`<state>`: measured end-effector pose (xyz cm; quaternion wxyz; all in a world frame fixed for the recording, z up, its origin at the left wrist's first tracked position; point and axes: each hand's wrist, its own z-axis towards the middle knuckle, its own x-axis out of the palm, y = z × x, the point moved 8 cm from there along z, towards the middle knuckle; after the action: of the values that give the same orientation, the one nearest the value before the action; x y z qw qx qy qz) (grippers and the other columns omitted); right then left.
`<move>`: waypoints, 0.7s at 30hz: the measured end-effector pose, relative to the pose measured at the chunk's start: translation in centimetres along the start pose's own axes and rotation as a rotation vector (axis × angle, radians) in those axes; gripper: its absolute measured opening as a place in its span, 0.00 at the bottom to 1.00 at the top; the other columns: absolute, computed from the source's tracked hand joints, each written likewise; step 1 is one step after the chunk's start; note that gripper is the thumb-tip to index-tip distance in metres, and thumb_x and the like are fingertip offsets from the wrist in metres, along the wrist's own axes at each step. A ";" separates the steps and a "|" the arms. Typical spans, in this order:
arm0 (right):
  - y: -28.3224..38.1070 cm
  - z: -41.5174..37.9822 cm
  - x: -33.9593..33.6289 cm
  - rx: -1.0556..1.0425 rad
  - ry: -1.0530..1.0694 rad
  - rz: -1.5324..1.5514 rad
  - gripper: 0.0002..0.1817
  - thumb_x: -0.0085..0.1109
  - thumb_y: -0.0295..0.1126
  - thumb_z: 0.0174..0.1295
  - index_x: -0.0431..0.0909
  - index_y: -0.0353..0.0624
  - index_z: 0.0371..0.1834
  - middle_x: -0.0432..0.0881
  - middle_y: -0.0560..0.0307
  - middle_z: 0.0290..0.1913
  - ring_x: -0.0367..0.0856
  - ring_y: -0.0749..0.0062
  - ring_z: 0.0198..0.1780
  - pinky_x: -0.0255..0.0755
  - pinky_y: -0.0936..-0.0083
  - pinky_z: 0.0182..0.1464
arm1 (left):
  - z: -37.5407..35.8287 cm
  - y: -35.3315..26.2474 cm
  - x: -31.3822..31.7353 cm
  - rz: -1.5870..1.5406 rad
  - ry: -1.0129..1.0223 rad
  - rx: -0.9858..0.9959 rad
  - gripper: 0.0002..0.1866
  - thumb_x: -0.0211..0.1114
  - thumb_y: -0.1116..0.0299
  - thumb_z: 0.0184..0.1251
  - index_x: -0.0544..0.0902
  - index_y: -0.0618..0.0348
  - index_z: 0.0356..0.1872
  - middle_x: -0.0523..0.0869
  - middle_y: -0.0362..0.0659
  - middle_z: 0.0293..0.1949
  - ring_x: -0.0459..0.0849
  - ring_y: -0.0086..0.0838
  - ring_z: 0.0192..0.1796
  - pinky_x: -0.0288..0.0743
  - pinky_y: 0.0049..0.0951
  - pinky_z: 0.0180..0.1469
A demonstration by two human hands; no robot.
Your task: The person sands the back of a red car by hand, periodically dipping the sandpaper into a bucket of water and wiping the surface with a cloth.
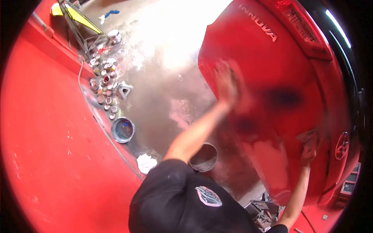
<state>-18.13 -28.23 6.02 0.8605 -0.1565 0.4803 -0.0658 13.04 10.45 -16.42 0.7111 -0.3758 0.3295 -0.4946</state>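
Note:
A glossy red car tailgate [256, 70] fills the right half of the head view, with INNOVA lettering [258, 23] and a round emblem [342, 146]. My left hand [227, 86] lies against the panel near its edge, fingers stretched out and smeared by motion. Farther right and lower, my right hand [309, 150] is at the panel, its fingers closed on what looks like a thin greyish sheet [306, 136]; its kind cannot be made out. A paler, duller patch [270, 157] shows on the lower panel between my arms.
Paint cans [105, 79] crowd the floor by a red wall [46, 136]. Near them stand a metal stand [124, 91] and a bucket [123, 130]. A hose [87, 101] runs along the wall. Another bucket [204, 157] sits beneath my left arm, and white cloth [147, 163] lies nearby.

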 end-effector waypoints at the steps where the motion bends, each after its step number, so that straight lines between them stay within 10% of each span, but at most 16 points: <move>1: 0.1 -0.3 0.2 0.019 0.008 0.047 0.30 0.49 0.45 0.81 0.76 0.39 0.78 0.64 0.35 0.84 0.57 0.36 0.86 0.42 0.35 0.86 | -5.8 -3.5 0.6 0.036 0.047 0.136 0.42 0.58 0.72 0.79 0.49 0.60 0.89 0.45 0.59 0.90 0.38 0.57 0.91 0.28 0.60 0.88; 4: 0.1 1.5 0.2 0.068 0.014 0.163 0.28 0.51 0.41 0.81 0.76 0.39 0.78 0.69 0.37 0.82 0.61 0.36 0.85 0.50 0.39 0.84 | -10.8 -9.0 2.1 -0.054 0.167 0.020 0.44 0.60 0.73 0.79 0.47 0.57 0.90 0.46 0.56 0.90 0.41 0.55 0.91 0.33 0.61 0.88; 5: 0.1 1.1 0.3 0.104 0.010 0.202 0.27 0.52 0.39 0.80 0.76 0.39 0.78 0.70 0.38 0.81 0.62 0.37 0.84 0.53 0.41 0.83 | -7.4 -6.1 2.3 -0.649 -0.024 -0.223 0.39 0.56 0.72 0.83 0.51 0.59 0.89 0.49 0.57 0.89 0.45 0.54 0.90 0.37 0.59 0.88; 10: 3.2 3.3 -1.4 0.051 -0.091 0.096 0.26 0.59 0.32 0.75 0.78 0.42 0.76 0.71 0.39 0.80 0.68 0.39 0.81 0.65 0.48 0.78 | 7.6 -0.1 0.7 -0.019 0.019 -0.214 0.35 0.44 0.53 0.91 0.59 0.73 0.83 0.54 0.65 0.86 0.48 0.57 0.89 0.37 0.51 0.90; 17: 5.3 4.8 -3.3 -0.004 -0.173 0.145 0.28 0.63 0.28 0.67 0.81 0.45 0.73 0.71 0.40 0.79 0.70 0.39 0.80 0.63 0.46 0.80 | -27.1 -19.1 7.3 -0.128 0.287 0.005 0.43 0.57 0.69 0.80 0.47 0.61 0.89 0.43 0.61 0.90 0.38 0.61 0.90 0.31 0.64 0.87; 21: 5.6 4.8 -4.4 -0.093 -0.204 0.227 0.30 0.65 0.26 0.63 0.83 0.47 0.71 0.71 0.42 0.79 0.69 0.41 0.80 0.63 0.45 0.79 | -15.6 -14.0 4.8 -0.154 0.106 0.006 0.34 0.50 0.68 0.85 0.55 0.66 0.87 0.54 0.62 0.88 0.47 0.54 0.90 0.39 0.53 0.88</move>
<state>-16.58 -20.76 10.07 0.8986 -0.1467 0.4074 0.0705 -5.08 -0.53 -12.69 0.6537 -0.3709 0.3355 -0.5679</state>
